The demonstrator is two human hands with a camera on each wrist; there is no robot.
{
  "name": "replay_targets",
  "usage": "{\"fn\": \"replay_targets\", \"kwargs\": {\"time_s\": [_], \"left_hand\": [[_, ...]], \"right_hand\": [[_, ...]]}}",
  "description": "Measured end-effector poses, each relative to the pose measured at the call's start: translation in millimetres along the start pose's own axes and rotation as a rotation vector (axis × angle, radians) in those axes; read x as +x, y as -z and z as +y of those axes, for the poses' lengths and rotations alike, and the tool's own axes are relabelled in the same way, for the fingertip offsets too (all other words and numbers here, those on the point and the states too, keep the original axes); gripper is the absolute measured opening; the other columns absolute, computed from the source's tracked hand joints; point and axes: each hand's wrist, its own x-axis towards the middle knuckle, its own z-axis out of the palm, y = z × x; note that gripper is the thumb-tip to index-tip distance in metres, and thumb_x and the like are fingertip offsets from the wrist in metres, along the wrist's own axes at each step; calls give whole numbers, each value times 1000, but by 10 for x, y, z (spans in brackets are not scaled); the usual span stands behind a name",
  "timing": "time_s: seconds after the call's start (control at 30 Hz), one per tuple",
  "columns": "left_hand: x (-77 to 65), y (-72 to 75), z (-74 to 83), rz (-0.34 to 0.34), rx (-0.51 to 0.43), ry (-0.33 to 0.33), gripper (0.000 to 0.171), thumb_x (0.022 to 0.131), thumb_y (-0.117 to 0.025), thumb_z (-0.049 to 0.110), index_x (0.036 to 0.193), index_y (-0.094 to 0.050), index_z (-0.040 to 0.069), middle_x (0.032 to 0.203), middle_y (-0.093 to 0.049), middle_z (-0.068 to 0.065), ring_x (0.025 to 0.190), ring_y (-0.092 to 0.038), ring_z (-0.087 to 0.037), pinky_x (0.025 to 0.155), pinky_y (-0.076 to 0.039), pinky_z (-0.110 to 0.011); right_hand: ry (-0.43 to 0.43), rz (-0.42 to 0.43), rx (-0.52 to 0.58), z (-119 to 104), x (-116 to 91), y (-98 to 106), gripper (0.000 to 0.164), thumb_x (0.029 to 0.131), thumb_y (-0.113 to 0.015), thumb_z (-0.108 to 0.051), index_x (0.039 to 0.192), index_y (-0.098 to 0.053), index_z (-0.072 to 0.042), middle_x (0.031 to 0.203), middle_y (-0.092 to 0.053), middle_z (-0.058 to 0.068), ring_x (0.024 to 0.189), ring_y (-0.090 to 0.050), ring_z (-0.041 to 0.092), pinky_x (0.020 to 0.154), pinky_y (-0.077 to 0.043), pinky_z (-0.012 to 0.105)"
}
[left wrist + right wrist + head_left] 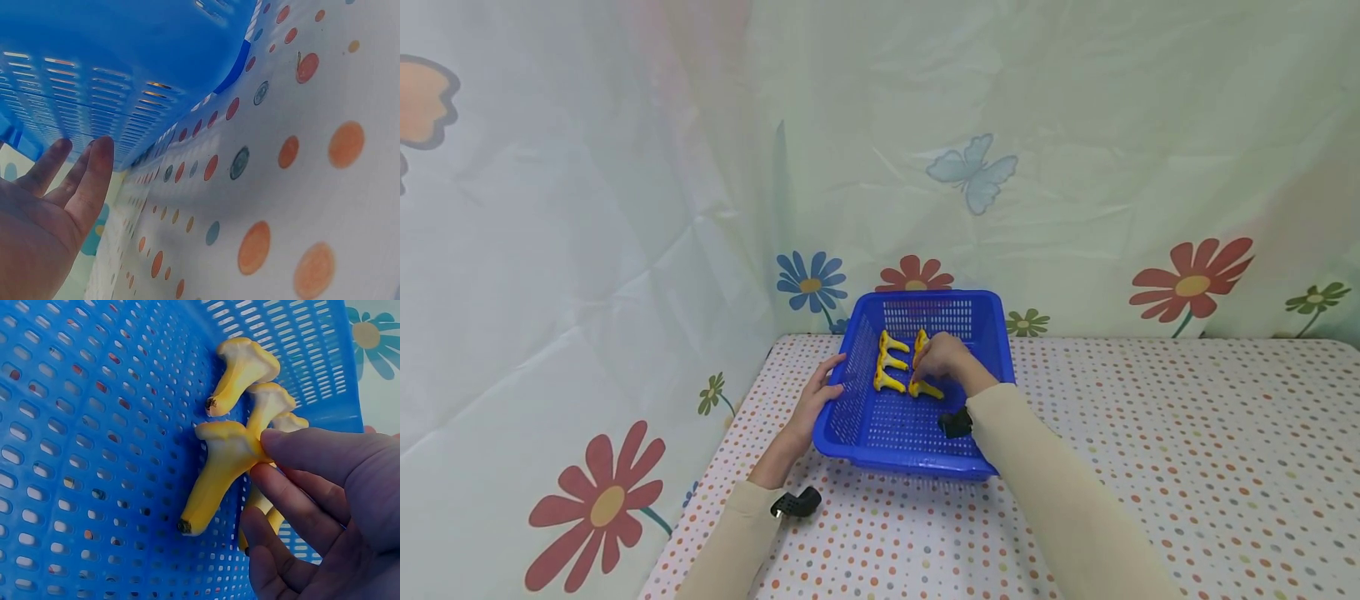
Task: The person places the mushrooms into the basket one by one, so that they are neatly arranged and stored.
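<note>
A blue plastic basket (917, 461) with slotted walls holds several yellow mushrooms (891, 363) with flared caps and pale undersides. Inside it, my right hand (946, 357) pinches one yellow mushroom (219, 465) at the cap's edge between thumb and fingers; its dark-tipped stem points away from the palm. Another mushroom (242, 372) lies just beyond, and others are partly hidden behind my fingers. At the basket's left side, my left hand (808, 404) has its fingers extended, with the fingertips (100, 153) right at the outer slotted wall.
Under the basket spreads a white tabletop (1150, 433) with coloured dots, reaching far to the right. A pale curtain (1060, 167) printed with flowers and a butterfly hangs behind and along the left. Each wrist carries a small black camera (797, 502).
</note>
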Motion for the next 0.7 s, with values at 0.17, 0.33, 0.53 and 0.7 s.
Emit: {"fn": "replay_targets", "kwargs": {"time_s": [0.17, 0.33, 0.53, 0.7], "left_hand": [[-3, -1, -3, 14, 0, 9, 49, 93, -34, 10, 139, -21, 18, 138, -22, -17, 118, -35, -38, 85, -38, -47], [-5, -1, -2, 17, 13, 14, 49, 93, -34, 11, 139, -21, 19, 138, -22, -15, 118, -34, -37, 85, -38, -46], [-12, -4, 0, 12, 11, 17, 49, 93, -33, 10, 139, -21, 20, 140, -20, -14, 119, -33, -37, 86, -38, -47], [-12, -6, 2, 11, 4, 17, 48, 93, -32, 9, 139, -21, 20, 139, -20, -14, 119, -33, -38, 86, -37, -47]], "right_hand": [[-6, -7, -1, -20, -31, 22, 9, 66, -76, -14, 69, -70, -8, 71, -62, 6, 55, -49, 17, 48, -41, 27], [-24, -29, 28, -14, -31, 30, 7, 68, -74, -13, 73, -71, -9, 76, -62, 5, 66, -56, 22, 59, -46, 33], [-49, -43, 50, -2, -12, 29, 9, 67, -74, -12, 75, -71, -9, 76, -62, 5, 65, -55, 24, 59, -46, 35], [-69, -55, 75, 4, -1, 44, 9, 68, -74, -12, 76, -70, -8, 77, -61, 6, 68, -55, 25, 61, -46, 35]]}}
